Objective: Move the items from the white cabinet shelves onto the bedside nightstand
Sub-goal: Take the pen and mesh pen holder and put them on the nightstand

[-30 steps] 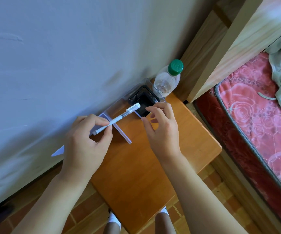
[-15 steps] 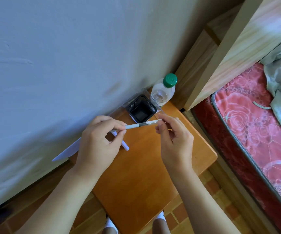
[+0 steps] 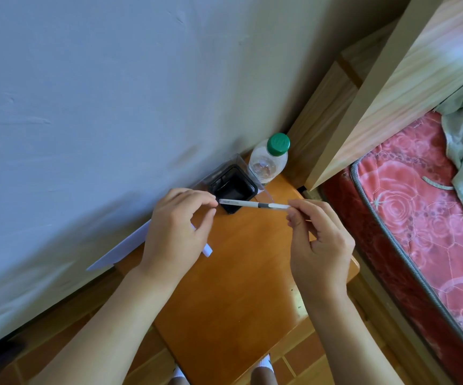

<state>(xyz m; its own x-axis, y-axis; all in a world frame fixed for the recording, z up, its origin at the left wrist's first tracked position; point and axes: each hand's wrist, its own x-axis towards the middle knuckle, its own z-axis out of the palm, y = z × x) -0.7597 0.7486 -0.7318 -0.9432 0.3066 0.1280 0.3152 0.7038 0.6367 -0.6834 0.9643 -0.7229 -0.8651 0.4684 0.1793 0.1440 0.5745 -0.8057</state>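
On the orange wooden nightstand worktop (image 3: 224, 295), the black mesh pen cup (image 3: 233, 187) stands at the back against the wall, inside a clear plastic tray (image 3: 263, 194). The green-capped clear plastic bottle (image 3: 269, 159) stands just right of it. The red patterned mattress (image 3: 424, 218) lies to the right.

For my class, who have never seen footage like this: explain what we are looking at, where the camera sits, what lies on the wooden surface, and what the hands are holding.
There is no machine here: a person wears a wide-angle camera on the head, looking down at their own hands. The left hand and the right hand each pinch one end of a white pen, holding it level above the wooden nightstand. On the nightstand, by the wall, stand a black mesh pen holder and a clear bottle with a green cap. A white paper sheet lies under the left hand. A bed with a red mattress is alongside.
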